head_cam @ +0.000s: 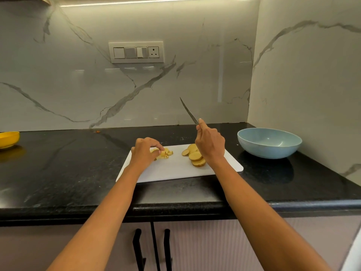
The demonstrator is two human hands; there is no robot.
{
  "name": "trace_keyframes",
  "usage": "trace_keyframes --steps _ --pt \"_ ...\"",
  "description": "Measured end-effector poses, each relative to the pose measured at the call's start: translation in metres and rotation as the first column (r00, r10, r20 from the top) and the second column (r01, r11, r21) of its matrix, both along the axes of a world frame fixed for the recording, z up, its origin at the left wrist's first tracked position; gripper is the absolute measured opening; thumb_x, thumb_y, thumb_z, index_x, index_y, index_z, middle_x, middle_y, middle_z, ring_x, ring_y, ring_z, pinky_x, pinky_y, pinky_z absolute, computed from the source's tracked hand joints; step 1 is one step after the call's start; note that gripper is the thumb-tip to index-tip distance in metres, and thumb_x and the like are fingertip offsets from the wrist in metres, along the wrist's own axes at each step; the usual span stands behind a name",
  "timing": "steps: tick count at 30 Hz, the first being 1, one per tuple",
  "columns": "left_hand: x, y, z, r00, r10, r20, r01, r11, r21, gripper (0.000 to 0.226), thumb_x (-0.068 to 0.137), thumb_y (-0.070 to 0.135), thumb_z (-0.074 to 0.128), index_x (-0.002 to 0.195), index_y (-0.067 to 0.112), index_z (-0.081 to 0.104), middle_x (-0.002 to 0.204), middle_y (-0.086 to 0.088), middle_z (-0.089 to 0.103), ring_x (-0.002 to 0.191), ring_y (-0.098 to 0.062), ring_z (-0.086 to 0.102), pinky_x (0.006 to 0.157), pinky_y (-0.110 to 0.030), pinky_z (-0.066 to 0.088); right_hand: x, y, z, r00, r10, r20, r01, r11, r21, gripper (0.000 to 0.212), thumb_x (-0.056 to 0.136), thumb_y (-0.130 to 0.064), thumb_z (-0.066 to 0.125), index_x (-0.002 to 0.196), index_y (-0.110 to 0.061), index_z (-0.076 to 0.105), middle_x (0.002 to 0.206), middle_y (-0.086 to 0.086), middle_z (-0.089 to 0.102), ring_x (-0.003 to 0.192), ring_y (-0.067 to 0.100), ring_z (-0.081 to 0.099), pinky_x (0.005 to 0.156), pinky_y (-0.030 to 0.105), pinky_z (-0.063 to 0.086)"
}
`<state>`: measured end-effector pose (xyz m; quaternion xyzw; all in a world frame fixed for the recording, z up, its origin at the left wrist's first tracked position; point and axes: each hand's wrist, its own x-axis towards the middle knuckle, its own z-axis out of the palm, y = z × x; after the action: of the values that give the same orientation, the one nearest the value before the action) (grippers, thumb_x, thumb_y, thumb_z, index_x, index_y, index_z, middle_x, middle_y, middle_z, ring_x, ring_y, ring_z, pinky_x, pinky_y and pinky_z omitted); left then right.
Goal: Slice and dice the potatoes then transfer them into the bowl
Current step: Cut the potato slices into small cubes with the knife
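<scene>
A white cutting board [175,171] lies on the black counter. A small pile of diced potato [166,152] sits on its left part, and my left hand [145,151] is curled over the pile with fingertips pinching the pieces. Several round potato slices [195,156] lie on the board's right part. My right hand [210,144] is raised above those slices and grips a knife [188,111], its blade pointing up and to the left, off the board. A light blue bowl [254,145] stands empty to the right of the board.
A yellow bowl [7,139] sits at the far left of the black counter [68,173]. Marble walls close the back and the right side, forming a corner behind the blue bowl. A switch panel [136,52] is on the back wall. Cabinet doors with black handles are below.
</scene>
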<state>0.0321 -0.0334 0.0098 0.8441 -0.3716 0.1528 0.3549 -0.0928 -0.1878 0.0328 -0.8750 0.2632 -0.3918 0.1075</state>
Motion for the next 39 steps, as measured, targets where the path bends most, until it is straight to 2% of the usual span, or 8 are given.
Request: trace_keyframes --steps 7,12,19,23,27,31,37,39 --pt "-0.016 -0.019 0.009 0.972 0.135 0.192 -0.138 0.99 -0.001 0.014 0.089 0.017 0.059 0.098 0.018 0.071 0.115 0.003 0.062 0.114 -0.02 0.042 0.082 -0.03 0.023 0.002 -0.001 0.0 1.0 0.008 0.022 -0.009 1.0 0.008 0.043 0.103 -0.026 0.031 0.144 -0.014 0.034 0.086 0.006 0.067 0.062 0.011 0.052 0.055 0.021 0.041" --pt "-0.016 -0.025 0.01 0.965 0.216 0.146 -0.225 0.973 0.048 0.017 0.087 0.025 0.062 0.097 0.015 0.072 0.116 0.0 0.061 0.114 -0.021 0.041 0.081 -0.031 0.022 0.002 -0.001 0.001 1.0 0.011 0.029 -0.011 1.0 0.005 0.043 0.103 -0.026 0.03 0.144 -0.014 0.034 0.087 0.006 0.067 0.063 0.01 0.051 0.051 0.018 0.036" --pt "-0.021 -0.036 0.009 0.991 0.053 0.125 -0.062 0.996 0.066 0.02 0.088 0.03 0.061 0.097 0.015 0.071 0.116 -0.001 0.062 0.117 -0.021 0.042 0.088 -0.035 0.029 0.004 -0.002 0.001 0.999 0.015 0.04 -0.015 1.0 0.002 0.043 0.103 -0.026 0.031 0.143 -0.014 0.035 0.088 0.006 0.067 0.063 0.01 0.051 0.046 0.012 0.027" --pt "-0.029 -0.047 0.011 0.984 0.05 0.173 -0.06 0.997 0.052 0.022 0.088 0.032 0.06 0.094 0.014 0.07 0.113 0.0 0.063 0.115 -0.02 0.043 0.086 -0.033 0.026 0.004 -0.002 0.001 0.999 0.012 0.046 -0.012 1.0 -0.001 0.043 0.103 -0.025 0.032 0.144 -0.014 0.035 0.09 0.006 0.068 0.063 0.01 0.05 0.046 0.011 0.026" --pt "-0.03 -0.057 0.008 0.993 0.034 0.11 -0.061 0.966 0.253 0.037 0.087 0.038 0.06 0.121 0.023 0.06 0.132 0.0 0.052 0.128 -0.023 0.032 0.098 -0.042 0.026 0.005 -0.003 0.0 0.999 0.018 0.052 -0.018 1.0 0.002 0.043 0.103 -0.026 0.032 0.143 -0.014 0.036 0.09 0.006 0.068 0.063 0.01 0.051 0.048 0.012 0.03" --pt "-0.026 -0.065 0.004 1.0 0.019 0.005 -0.019 0.924 0.383 0.035 0.085 0.043 0.06 0.115 0.026 0.064 0.135 -0.003 0.049 0.13 -0.026 0.026 0.1 -0.048 0.024 0.006 -0.004 0.0 0.998 0.019 0.054 -0.019 1.0 -0.005 0.043 0.103 -0.026 0.032 0.143 -0.014 0.035 0.091 0.006 0.068 0.063 0.01 0.051 0.049 0.011 0.029" --pt "-0.027 -0.061 0.002 0.986 -0.012 0.166 -0.057 0.914 0.402 0.03 0.09 0.04 0.055 0.109 0.02 0.067 0.137 0.002 0.046 0.13 -0.02 0.027 0.098 -0.042 0.024 0.005 -0.004 0.0 0.998 0.012 0.058 -0.012 1.0 -0.006 0.043 0.103 -0.027 0.031 0.143 -0.014 0.036 0.091 0.006 0.068 0.063 0.01 0.051 0.049 0.012 0.03" --pt "-0.03 -0.054 0.001 0.98 -0.019 0.2 -0.05 0.941 0.335 0.031 0.092 0.039 0.051 0.107 0.018 0.068 0.136 0.003 0.046 0.129 -0.018 0.028 0.099 -0.042 0.022 0.004 -0.003 0.0 0.998 0.005 0.057 -0.005 1.0 -0.001 0.043 0.103 -0.027 0.031 0.144 -0.014 0.035 0.09 0.006 0.068 0.063 0.01 0.051 0.048 0.012 0.029"
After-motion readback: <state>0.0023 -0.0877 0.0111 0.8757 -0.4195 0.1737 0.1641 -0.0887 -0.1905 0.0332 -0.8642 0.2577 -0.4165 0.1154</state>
